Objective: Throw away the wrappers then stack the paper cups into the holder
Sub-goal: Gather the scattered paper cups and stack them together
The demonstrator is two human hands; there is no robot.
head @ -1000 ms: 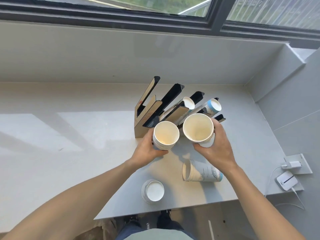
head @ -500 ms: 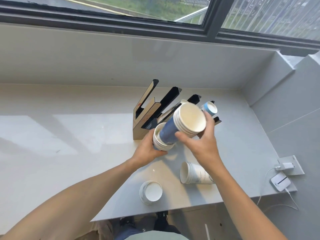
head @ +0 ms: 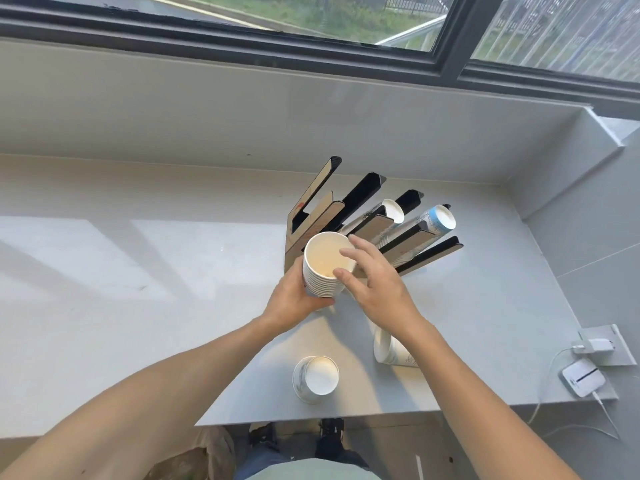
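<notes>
My left hand (head: 294,303) grips a nested stack of white paper cups (head: 323,270), mouth up, just in front of the cardboard cup holder (head: 349,216). My right hand (head: 375,285) hovers at the stack's right rim with fingers spread, fingertips touching the rim. Two slots of the holder hold cup stacks: a white one (head: 389,213) and a blue-printed one (head: 434,220). One more cup stack (head: 315,375) lies on the counter near the front edge, and another cup stack (head: 389,351) lies on its side, partly hidden under my right forearm.
The grey counter (head: 138,271) ends in a front edge just below the lying cups. A wall socket with a charger (head: 595,346) and a small white device (head: 583,379) sit at the far right. A window ledge runs behind the holder. A bag (head: 194,459) lies on the floor.
My right hand pushed its stack of cups down into the stack in my left hand and then let go. The two stacks are now one.
</notes>
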